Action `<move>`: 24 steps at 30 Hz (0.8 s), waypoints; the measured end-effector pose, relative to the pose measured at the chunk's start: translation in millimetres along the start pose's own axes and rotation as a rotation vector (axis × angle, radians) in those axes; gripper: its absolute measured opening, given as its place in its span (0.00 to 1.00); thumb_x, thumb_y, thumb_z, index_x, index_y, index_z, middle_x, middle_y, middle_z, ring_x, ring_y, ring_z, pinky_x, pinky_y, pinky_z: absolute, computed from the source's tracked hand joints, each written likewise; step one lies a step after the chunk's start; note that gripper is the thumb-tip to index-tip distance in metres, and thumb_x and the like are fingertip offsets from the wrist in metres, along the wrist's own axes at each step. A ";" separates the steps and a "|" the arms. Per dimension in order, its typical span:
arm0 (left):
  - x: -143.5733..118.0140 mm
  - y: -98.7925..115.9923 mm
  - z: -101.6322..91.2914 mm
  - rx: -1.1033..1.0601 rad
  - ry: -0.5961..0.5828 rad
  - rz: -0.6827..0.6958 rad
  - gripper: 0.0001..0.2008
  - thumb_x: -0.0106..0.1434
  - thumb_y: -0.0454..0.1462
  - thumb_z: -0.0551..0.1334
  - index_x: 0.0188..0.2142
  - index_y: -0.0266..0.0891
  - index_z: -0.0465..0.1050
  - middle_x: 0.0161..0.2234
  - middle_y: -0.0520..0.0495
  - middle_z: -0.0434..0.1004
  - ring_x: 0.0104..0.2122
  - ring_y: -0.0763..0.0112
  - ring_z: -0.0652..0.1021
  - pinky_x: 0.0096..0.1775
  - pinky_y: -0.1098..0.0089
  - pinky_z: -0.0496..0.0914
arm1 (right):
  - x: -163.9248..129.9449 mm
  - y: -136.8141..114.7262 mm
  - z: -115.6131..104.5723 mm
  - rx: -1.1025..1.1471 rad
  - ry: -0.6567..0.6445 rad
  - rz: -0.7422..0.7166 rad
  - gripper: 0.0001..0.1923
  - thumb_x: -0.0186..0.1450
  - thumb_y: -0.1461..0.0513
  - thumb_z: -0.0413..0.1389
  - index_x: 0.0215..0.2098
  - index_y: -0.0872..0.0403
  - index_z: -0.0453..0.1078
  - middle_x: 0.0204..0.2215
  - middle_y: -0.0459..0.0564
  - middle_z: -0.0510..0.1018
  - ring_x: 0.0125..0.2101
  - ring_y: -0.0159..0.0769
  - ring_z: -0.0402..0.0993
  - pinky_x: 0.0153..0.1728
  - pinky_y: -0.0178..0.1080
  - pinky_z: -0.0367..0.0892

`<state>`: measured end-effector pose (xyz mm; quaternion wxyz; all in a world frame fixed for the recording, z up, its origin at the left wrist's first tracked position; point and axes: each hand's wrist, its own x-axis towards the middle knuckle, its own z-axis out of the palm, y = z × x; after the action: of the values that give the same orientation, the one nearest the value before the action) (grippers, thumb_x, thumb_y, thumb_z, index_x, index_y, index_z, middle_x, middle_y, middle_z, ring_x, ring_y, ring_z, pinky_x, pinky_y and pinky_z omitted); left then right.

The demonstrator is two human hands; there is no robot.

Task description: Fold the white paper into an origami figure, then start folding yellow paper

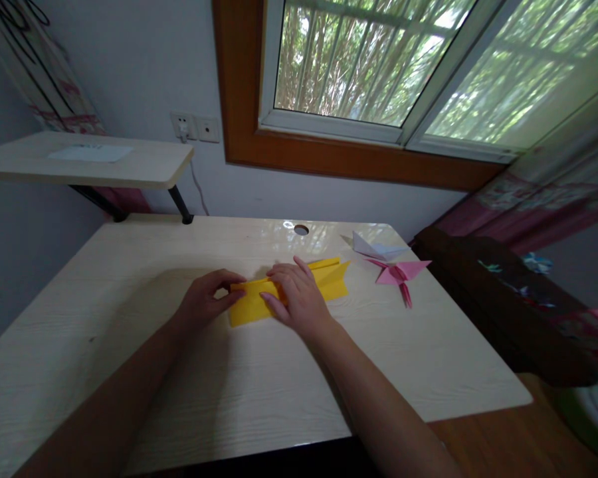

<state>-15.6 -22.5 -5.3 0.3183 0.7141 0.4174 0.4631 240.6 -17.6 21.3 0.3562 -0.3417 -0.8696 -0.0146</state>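
A sheet of yellow paper, folded lengthwise into a long strip, lies across the middle of the desk. At its left end, my left hand pinches the upper folded edge between thumb and fingers. My right hand grips the same edge near the middle, thumb in front and fingers over the back. The right end of the paper spreads into pointed, layered flaps. My right palm and fingers cover part of the strip.
Right of the paper lie a pink origami figure and a white folded paper boat. A cable hole opens near the back edge of the desk. A raised shelf with a paper sheet stands at the left.
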 end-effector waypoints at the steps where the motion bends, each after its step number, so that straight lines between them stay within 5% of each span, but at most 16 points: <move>1: 0.1 -0.1 0.0 -0.002 -0.001 -0.004 0.11 0.63 0.41 0.70 0.45 0.44 0.79 0.38 0.48 0.81 0.37 0.67 0.80 0.41 0.68 0.75 | 0.3 -0.6 0.0 0.005 0.008 0.005 0.13 0.70 0.55 0.57 0.49 0.51 0.66 0.47 0.53 0.80 0.53 0.44 0.74 0.67 0.57 0.54; 9: 4.0 7.3 0.1 0.000 0.047 -0.077 0.12 0.61 0.44 0.70 0.42 0.43 0.80 0.37 0.47 0.81 0.35 0.67 0.80 0.38 0.69 0.75 | -0.6 3.5 -6.4 -0.048 0.103 0.066 0.10 0.68 0.55 0.58 0.42 0.50 0.67 0.35 0.51 0.77 0.42 0.45 0.72 0.63 0.58 0.61; 19: 6.2 6.5 0.0 -0.142 0.151 -0.240 0.17 0.57 0.46 0.73 0.42 0.41 0.79 0.30 0.52 0.75 0.30 0.71 0.76 0.34 0.71 0.74 | -6.5 18.3 -6.7 -0.036 0.084 0.125 0.14 0.68 0.52 0.60 0.48 0.50 0.71 0.36 0.51 0.79 0.44 0.46 0.73 0.62 0.57 0.61; 24: 10.1 8.9 1.6 -0.257 0.135 -0.270 0.21 0.57 0.44 0.72 0.48 0.43 0.76 0.36 0.51 0.75 0.36 0.70 0.78 0.40 0.69 0.76 | -6.3 20.2 -5.9 -0.014 0.080 0.134 0.11 0.70 0.54 0.59 0.47 0.49 0.74 0.35 0.49 0.80 0.42 0.43 0.73 0.63 0.56 0.60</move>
<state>-9.2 -17.6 5.6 0.4374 0.5724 0.4673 0.5125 259.7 -7.4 17.4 0.3885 -0.4009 -0.8296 -0.0106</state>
